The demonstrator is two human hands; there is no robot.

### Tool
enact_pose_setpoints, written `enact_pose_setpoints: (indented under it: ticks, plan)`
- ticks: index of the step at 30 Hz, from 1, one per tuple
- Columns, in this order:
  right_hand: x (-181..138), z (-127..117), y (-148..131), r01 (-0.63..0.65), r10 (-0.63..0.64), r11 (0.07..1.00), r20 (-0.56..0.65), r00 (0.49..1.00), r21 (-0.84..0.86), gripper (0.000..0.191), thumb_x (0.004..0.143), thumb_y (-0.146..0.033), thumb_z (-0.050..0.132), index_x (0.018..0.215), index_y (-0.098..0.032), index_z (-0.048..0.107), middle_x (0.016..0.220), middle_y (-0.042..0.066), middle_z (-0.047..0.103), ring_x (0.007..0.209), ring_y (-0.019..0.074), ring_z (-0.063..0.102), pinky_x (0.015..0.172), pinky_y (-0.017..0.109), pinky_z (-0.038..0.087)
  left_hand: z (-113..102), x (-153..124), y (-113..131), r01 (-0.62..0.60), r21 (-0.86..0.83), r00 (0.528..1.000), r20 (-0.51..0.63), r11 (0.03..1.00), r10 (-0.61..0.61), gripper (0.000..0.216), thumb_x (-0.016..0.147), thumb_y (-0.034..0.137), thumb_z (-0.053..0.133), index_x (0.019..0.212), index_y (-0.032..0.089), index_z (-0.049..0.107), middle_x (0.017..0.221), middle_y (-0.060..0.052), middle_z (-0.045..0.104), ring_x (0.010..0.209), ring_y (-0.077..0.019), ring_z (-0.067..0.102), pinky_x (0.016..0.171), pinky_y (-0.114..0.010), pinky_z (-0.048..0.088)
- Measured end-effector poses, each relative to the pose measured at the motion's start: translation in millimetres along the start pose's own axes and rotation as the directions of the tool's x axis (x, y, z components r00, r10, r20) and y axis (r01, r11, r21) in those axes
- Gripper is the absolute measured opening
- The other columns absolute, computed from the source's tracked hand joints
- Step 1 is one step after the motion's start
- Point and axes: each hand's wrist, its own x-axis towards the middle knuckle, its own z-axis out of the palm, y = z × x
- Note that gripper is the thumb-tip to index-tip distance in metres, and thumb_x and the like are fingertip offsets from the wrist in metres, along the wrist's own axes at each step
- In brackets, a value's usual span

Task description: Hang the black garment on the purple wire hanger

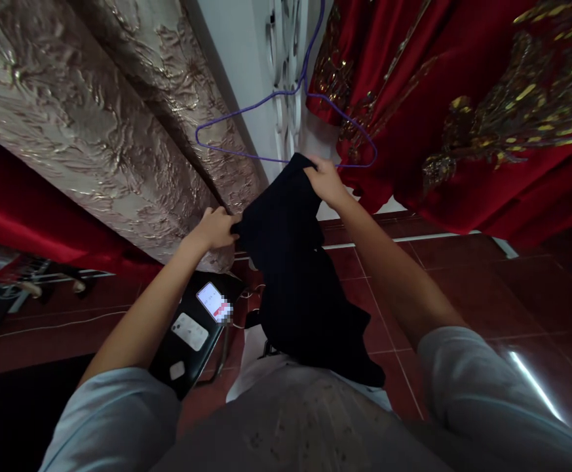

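Note:
I hold a dark navy garment (300, 275) up in front of me by its top edge. My left hand (215, 228) pinches its left corner, fingers closed. My right hand (325, 180) grips the upper right corner, just below a purple wire hanger (246, 152) that hangs from above. The cloth drapes down to my waist.
A red dress with gold embroidery (472, 111) hangs at the right. Embossed beige curtains (94, 124) fill the upper left. A black stool (194, 347) below my left arm carries two phones (213, 301). The floor is glossy dark red tile (487, 282).

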Motion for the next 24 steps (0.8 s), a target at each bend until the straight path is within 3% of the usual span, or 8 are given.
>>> enact_pose_setpoints:
  ticks: [3, 5, 7, 10, 13, 17, 21, 24]
  plan:
    - [-10.6, -13.2, 6.2, -0.097, 0.096, 0.995, 0.086, 0.992, 0.008, 0.016, 0.089, -0.021, 0.057, 0.075, -0.018, 0.064, 0.069, -0.001, 0.056, 0.067, 0.0126, 0.053, 0.066, 0.029, 0.050, -11.2, -8.2, -24.5, 0.091, 0.065, 0.996, -0.001, 0.994, -0.091, 0.019, 0.065, 0.028, 0.084, 0.071, 0.021, 0.067, 0.062, -0.006, 0.059, 0.105, -0.0414, 0.059, 0.112, -0.069, 0.020]
    - [-20.4, -32.6, 0.5, -0.093, 0.095, 0.995, 0.069, 0.993, -0.032, 0.025, 0.089, -0.028, 0.061, 0.066, -0.019, 0.057, 0.062, -0.003, 0.045, 0.061, 0.0112, 0.044, 0.059, 0.026, 0.043, -24.9, -13.2, -27.7, 0.099, 0.111, 0.995, -0.027, 0.989, -0.097, 0.012, 0.082, 0.033, 0.070, 0.081, 0.021, 0.068, 0.082, -0.009, 0.069, 0.111, -0.0389, 0.060, 0.113, -0.065, 0.024]
    - [-27.5, -53.0, -7.9, -0.070, 0.073, 0.993, 0.019, 0.997, -0.098, 0.033, 0.088, -0.031, 0.064, 0.060, -0.020, 0.049, 0.059, -0.002, 0.037, 0.060, 0.0115, 0.039, 0.057, 0.026, 0.039, -45.9, -15.2, -19.2, 0.084, 0.138, 0.991, -0.114, 0.987, -0.068, 0.020, 0.096, 0.035, 0.052, 0.098, 0.022, 0.068, 0.106, -0.010, 0.072, 0.117, -0.0353, 0.060, 0.111, -0.057, 0.033]
    - [-33.8, -71.2, -21.0, -0.055, 0.049, 0.983, -0.036, 0.998, -0.175, 0.041, 0.086, -0.030, 0.066, 0.056, -0.021, 0.039, 0.058, -0.001, 0.032, 0.059, 0.0121, 0.035, 0.055, 0.028, 0.036, -82.3, -9.1, 11.0, 0.009, 0.051, 0.942, -0.336, 0.999, 0.009, 0.033, 0.104, 0.043, 0.040, 0.118, 0.021, 0.062, 0.120, -0.007, 0.069, 0.119, -0.0278, 0.060, 0.105, -0.046, 0.043]
    - [-43.1, -69.1, -34.7, -0.040, 0.047, 0.983, 0.036, 0.998, -0.180, 0.037, 0.088, -0.029, 0.063, 0.058, -0.021, 0.043, 0.059, -0.001, 0.038, 0.060, 0.0127, 0.038, 0.058, 0.029, 0.040, -105.8, 9.0, 49.7, -0.168, -0.103, 0.866, -0.490, 0.980, 0.097, 0.039, 0.106, 0.055, 0.039, 0.121, 0.024, 0.057, 0.125, 0.000, 0.067, 0.124, -0.0218, 0.055, 0.110, -0.044, 0.041]
    - [-64.6, -57.2, -51.4, 0.096, -0.062, 0.980, 0.189, 0.980, -0.176, 0.013, 0.094, -0.028, 0.056, 0.088, -0.023, 0.067, 0.082, 0.001, 0.065, 0.080, 0.0167, 0.058, 0.080, 0.033, 0.051, -107.0, 42.2, 86.2, -0.324, -0.094, 0.826, -0.513, 0.941, 0.233, 0.031, 0.102, 0.055, 0.051, 0.112, 0.026, 0.059, 0.119, -0.002, 0.065, 0.118, -0.0233, 0.057, 0.109, -0.046, 0.043]
    - [-82.0, -67.6, -56.8, 0.055, -0.054, 0.996, 0.014, 0.998, -0.074, 0.020, 0.091, -0.027, 0.059, 0.107, -0.027, 0.072, 0.108, 0.002, 0.073, 0.106, 0.0212, 0.067, 0.099, 0.039, 0.054, -101.7, 64.6, 85.7, -0.343, -0.086, 0.836, -0.482, 0.935, 0.262, 0.029, 0.099, 0.047, 0.058, 0.120, 0.027, 0.060, 0.112, -0.003, 0.067, 0.105, -0.0240, 0.058, 0.105, -0.046, 0.045]
    - [-82.0, -93.2, -56.8, 0.052, -0.055, 0.998, -0.174, 0.983, -0.023, 0.025, 0.084, -0.028, 0.070, 0.108, -0.026, 0.072, 0.109, 0.004, 0.073, 0.097, 0.0218, 0.070, 0.084, 0.038, 0.057, -105.8, 70.6, 71.6, -0.343, -0.133, 0.845, -0.475, 0.930, 0.244, 0.025, 0.099, 0.047, 0.059, 0.115, 0.028, 0.062, 0.114, -0.001, 0.067, 0.109, -0.0248, 0.053, 0.110, -0.050, 0.040]
